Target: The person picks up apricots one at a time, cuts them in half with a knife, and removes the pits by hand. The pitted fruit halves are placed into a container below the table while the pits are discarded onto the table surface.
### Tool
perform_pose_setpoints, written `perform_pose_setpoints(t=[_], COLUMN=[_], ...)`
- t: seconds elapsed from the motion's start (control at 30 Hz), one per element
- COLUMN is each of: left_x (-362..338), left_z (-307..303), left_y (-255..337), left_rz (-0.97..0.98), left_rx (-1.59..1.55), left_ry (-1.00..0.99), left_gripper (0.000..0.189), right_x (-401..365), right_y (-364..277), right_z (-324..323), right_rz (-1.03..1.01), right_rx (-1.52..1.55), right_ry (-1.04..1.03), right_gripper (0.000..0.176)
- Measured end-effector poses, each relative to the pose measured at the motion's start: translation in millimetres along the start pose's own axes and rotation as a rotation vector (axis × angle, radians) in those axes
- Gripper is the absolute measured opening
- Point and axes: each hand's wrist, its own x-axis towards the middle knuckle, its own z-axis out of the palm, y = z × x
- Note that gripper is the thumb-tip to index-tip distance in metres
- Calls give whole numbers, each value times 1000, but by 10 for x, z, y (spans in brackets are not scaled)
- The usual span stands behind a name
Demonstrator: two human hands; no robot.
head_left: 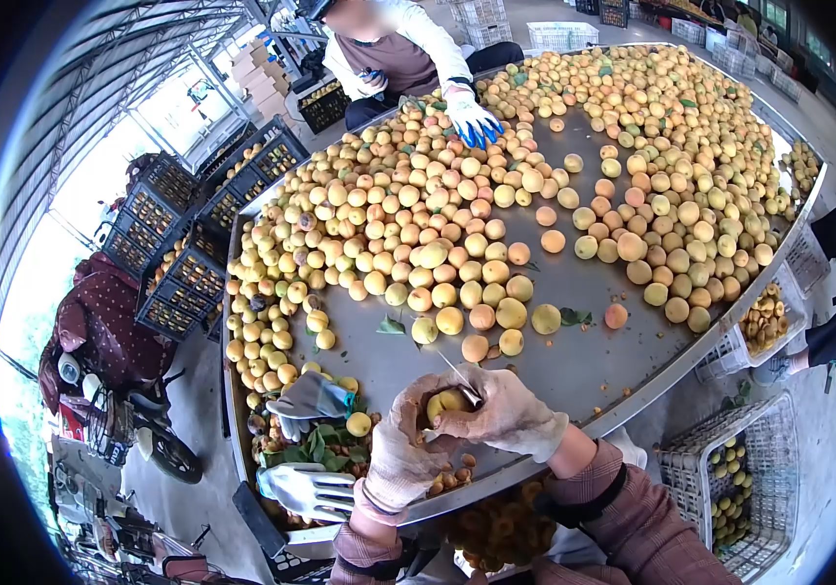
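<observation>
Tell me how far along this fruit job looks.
Done: crates beside the table are partly filled. In hand: the left hand and right hand grip a single fruit. Left: a heap covers most of the table, so much seems to remain.

Piled on the table (pixel 594 302), mostly far and left: fruit (pixel 418 214). At the near edge, a single fruit (pixel 447 401) in the left hand (pixel 398 453), with the right hand (pixel 511 414) and knife (pixel 459 375) against it. Left of the table, crates (pixel 184 263); right, baskets (pixel 730 468); at the far edge, a co-worker's glove (pixel 472 122).

no legible text, no labels, no numbers, no signs
</observation>
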Motion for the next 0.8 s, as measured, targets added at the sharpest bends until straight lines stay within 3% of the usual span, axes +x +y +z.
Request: perform_pose_setpoints(t=[0.03, 0.1, 0.17, 0.27, 0.43, 0.47, 0.5, 0.67, 0.73, 0.8], left_x=[-6, -22, -23, -66, -106, -165, -174, -179, -181, -190], left_z=[-7, -29, -179, -154, 24, 27, 62, 157, 150, 160], left_y=[16, 102, 11, -135, -96, -167, -165, -26, 13, -5], left_rz=[1, -297, -361, -370, -546, -535, -545, -686, -704, -640], left_rx=[4, -335, -938, -1037, -1079, -1166, -1170, -1024, -971, -921], left_ry=[0, 63, 164, 196, 261, 190, 186, 78, 82, 106], left_gripper=[55, 47, 54, 56, 59, 47, 47, 34, 45, 44], right_x=[-24, -105, -144, -132, -27, -29, -9, 37, 51, 75], right_y=[-67, -279, -217, -305, -76, -68, -67, -148, -151, -127], right_z=[-21, -66, -79, -90, -102, -108, -127, -118, -126, -125], right_rz=[-4, 240, 239, 159, -183, -203, -230, -268, -255, -240], right_rx=[2, 285, 424, 699, 909, 975, 1036, 834, 827, 865], right_ry=[-1, -64, -95, 58, 279, 265, 245, 323, 307, 277], right_gripper=[46, 41, 39, 40, 60, 60, 60, 52, 51, 48])
